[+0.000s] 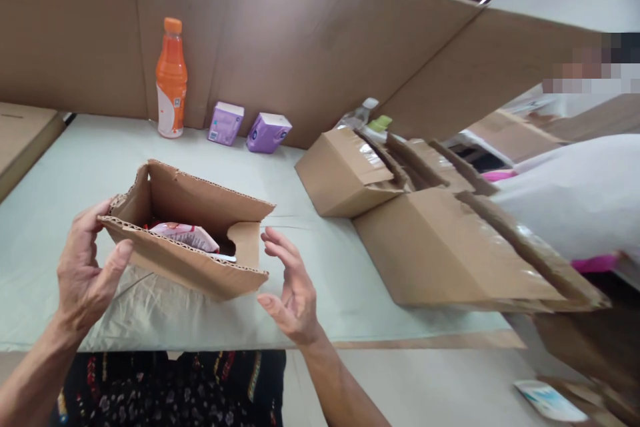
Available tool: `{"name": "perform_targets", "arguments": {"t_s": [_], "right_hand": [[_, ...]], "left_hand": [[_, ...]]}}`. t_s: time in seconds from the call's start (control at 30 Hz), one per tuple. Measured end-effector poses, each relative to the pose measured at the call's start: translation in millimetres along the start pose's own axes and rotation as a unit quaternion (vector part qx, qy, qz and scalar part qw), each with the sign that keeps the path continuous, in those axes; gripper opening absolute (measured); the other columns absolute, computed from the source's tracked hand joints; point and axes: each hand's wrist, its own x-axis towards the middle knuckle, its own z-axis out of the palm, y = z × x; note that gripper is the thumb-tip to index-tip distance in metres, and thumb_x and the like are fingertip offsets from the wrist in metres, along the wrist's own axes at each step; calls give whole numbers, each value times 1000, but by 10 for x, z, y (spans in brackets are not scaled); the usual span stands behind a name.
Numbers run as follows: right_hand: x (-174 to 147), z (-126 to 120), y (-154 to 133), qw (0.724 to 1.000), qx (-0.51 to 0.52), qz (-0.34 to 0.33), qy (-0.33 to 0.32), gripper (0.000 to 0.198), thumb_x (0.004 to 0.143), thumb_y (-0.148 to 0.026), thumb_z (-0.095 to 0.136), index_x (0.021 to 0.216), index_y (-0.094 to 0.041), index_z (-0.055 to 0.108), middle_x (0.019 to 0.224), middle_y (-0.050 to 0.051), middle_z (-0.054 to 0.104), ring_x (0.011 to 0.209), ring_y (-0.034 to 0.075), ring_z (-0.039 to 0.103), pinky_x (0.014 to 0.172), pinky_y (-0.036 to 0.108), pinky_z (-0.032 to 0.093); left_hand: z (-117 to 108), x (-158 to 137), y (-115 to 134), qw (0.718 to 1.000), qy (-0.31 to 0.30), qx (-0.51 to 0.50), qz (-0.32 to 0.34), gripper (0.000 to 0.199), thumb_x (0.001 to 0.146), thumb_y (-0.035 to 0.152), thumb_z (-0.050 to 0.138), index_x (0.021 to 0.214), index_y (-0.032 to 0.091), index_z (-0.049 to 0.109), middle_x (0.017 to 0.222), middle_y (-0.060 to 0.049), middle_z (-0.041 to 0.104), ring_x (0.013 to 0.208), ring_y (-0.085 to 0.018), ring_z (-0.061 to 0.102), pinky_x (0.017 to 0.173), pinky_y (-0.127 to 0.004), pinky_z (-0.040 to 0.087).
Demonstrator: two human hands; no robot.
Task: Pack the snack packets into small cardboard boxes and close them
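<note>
An open-topped cardboard box stands slightly tilted near the front of the table. Inside it lies a red and white packet, partly hidden by the near wall. My left hand grips the box's left end, with the thumb at the near wall and the fingers around the end, partly out of sight. Just off the box's right end is my right hand. Its fingers are apart and curved, with nothing in them.
An orange drink bottle and two purple tissue packs stand by the cardboard back wall. Several cardboard boxes fill the right side, with a clear bottle behind. A person in white is at far right.
</note>
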Motion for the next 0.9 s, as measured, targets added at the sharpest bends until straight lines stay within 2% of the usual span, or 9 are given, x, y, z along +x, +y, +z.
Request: {"name": "perform_targets", "arguments": {"t_s": [0.13, 0.27, 0.37, 0.5, 0.63, 0.77, 0.83, 0.9], "right_hand": [[84, 46, 5, 1000, -13, -16, -18, 64, 101, -62, 60, 157, -31, 50, 164, 16, 49, 154, 40, 47, 120, 66, 47], [90, 69, 22, 1000, -2, -19, -18, 63, 102, -63, 59, 155, -31, 52, 165, 15, 47, 154, 39, 46, 120, 64, 48], [65, 76, 35, 1000, -1, -21, -15, 64, 101, -64, 60, 155, -31, 53, 165, 15, 47, 155, 40, 45, 120, 64, 49], [53, 82, 33, 999, -11, -25, -17, 66, 101, -66, 58, 156, -29, 52, 166, 16, 46, 154, 41, 46, 118, 65, 50], [124, 77, 11, 999, -19, -28, -11, 73, 100, -66, 60, 162, -29, 44, 171, 16, 39, 159, 41, 40, 122, 66, 46], [252, 74, 2, 1000, -15, -21, -3, 77, 100, -55, 64, 167, -32, 35, 176, 14, 31, 162, 41, 33, 125, 69, 40], [294, 80, 12, 1000, 0, -1, -7, 76, 101, -48, 63, 169, -34, 31, 175, 13, 35, 161, 39, 37, 122, 66, 45], [306, 88, 29, 1000, 22, 15, -11, 76, 102, -43, 63, 170, -35, 28, 168, 13, 47, 154, 35, 48, 117, 62, 50]], "left_hand": [[-1, 45, 63, 999, 23, -30, 3, 51, 96, 35, 78, 146, 31, 66, 140, -7, 71, 129, -27, 68, 119, -48, 51], [-23, 135, 134, 999, -19, -29, 4, 50, 97, 33, 76, 146, 30, 63, 124, -5, 79, 122, -27, 73, 118, -53, 52], [-54, 219, 153, 998, -47, -33, -5, 50, 98, 37, 76, 145, 28, 62, 116, -6, 81, 119, -28, 75, 116, -54, 54], [-90, 302, 98, 997, -61, 3, -47, 58, 95, 47, 76, 148, 26, 61, 113, -8, 81, 111, -29, 77, 108, -52, 60], [-65, 333, 41, 996, -62, 45, -49, 55, 94, 50, 75, 144, 29, 64, 129, -8, 76, 118, -30, 74, 110, -52, 58], [7, 350, 57, 994, -67, 69, -50, 58, 94, 51, 73, 145, 27, 61, 144, -11, 68, 128, -32, 69, 108, -53, 59], [43, 351, 68, 993, -79, 68, -58, 58, 94, 50, 71, 146, 26, 60, 147, -12, 65, 130, -33, 68, 108, -54, 59], [74, 344, 64, 993, -82, 68, -52, 57, 96, 49, 68, 147, 27, 58, 148, -12, 65, 134, -34, 66, 110, -55, 58]]}}
